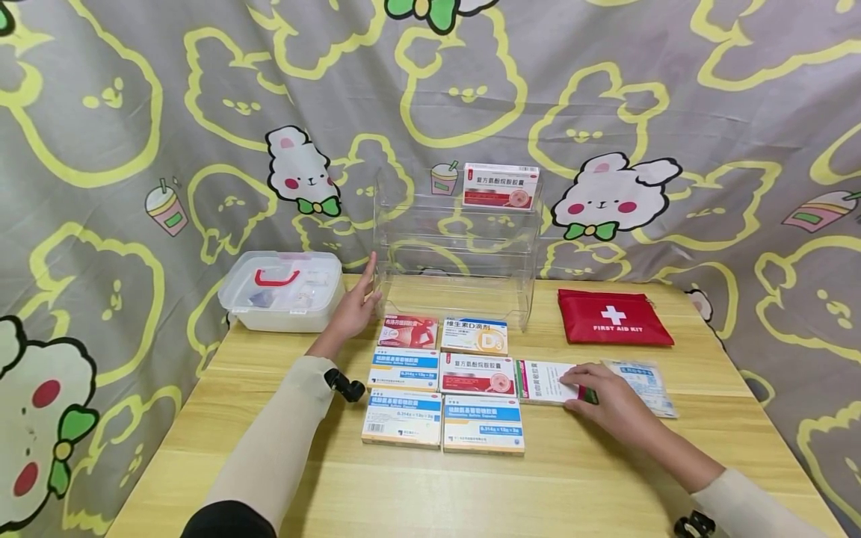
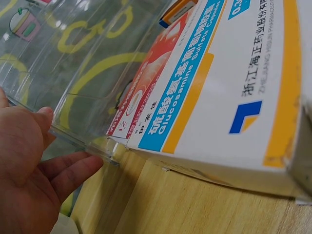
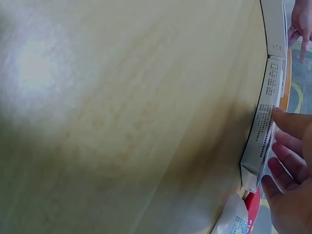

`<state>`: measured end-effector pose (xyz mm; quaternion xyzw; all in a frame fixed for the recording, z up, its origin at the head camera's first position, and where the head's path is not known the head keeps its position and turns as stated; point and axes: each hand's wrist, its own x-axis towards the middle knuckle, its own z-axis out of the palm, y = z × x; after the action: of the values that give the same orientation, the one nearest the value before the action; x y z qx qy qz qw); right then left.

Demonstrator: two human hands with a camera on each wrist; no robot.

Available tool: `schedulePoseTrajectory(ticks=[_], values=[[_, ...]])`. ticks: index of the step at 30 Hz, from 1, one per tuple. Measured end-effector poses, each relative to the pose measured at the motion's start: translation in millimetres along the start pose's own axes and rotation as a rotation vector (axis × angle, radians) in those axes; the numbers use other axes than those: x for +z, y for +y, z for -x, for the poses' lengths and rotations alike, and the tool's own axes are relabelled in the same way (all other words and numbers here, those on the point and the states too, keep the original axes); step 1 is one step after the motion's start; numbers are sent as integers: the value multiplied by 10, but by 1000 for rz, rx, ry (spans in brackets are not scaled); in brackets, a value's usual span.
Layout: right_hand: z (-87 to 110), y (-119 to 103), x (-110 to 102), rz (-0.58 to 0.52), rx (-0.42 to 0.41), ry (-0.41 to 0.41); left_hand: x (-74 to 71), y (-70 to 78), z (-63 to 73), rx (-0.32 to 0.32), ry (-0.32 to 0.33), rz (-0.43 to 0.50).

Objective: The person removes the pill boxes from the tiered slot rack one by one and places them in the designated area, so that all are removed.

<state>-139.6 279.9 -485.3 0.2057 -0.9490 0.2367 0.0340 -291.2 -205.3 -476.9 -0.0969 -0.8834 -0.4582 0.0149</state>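
My left hand (image 1: 356, 306), fingers extended, is at the left side of a clear tiered acrylic rack (image 1: 457, 288). In the left wrist view its fingertips (image 2: 90, 163) are right at the rack's lower edge. On the table, my right hand (image 1: 605, 396) holds a white medicine box (image 1: 540, 381) with a green and magenta end, the thumb at its near long side. That box lies flat, right of a red-and-white capsule box (image 1: 477, 375). Several more medicine boxes lie in two columns, among them a blue-and-white glucosamine box (image 1: 483, 426) and a vitamin D box (image 1: 474, 336).
One red-and-white box (image 1: 501, 187) stands on the rack's top tier. A lidded white plastic case (image 1: 285, 291) with a red handle is at the back left. At the right are a red first aid pouch (image 1: 613, 317) and a clear packet (image 1: 646, 385). A patterned curtain hangs behind.
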Motion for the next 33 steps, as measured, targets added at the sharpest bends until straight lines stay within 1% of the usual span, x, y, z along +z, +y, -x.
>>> schedulePoseTrajectory(ticks=[5, 9, 15, 21, 26, 33], values=[[-22, -8, -22, -3, 14, -1, 2, 7, 6, -4, -2, 0], [-66, -16, -42, -28, 26, -15, 1, 12, 13, -11, -7, 12], [-213, -13, -155, -72, 29, -8, 3, 19, 18, -13, -9, 22], [-429, 2, -319, -114, 48, -4, 0, 23, 15, -5, -3, 6], [-661, -1, -453, -124, 36, 0, 1, 22, 9, -3, -2, 6], [-1012, -111, -674, -122, 25, 26, 2, 26, 12, -10, -10, 3]])
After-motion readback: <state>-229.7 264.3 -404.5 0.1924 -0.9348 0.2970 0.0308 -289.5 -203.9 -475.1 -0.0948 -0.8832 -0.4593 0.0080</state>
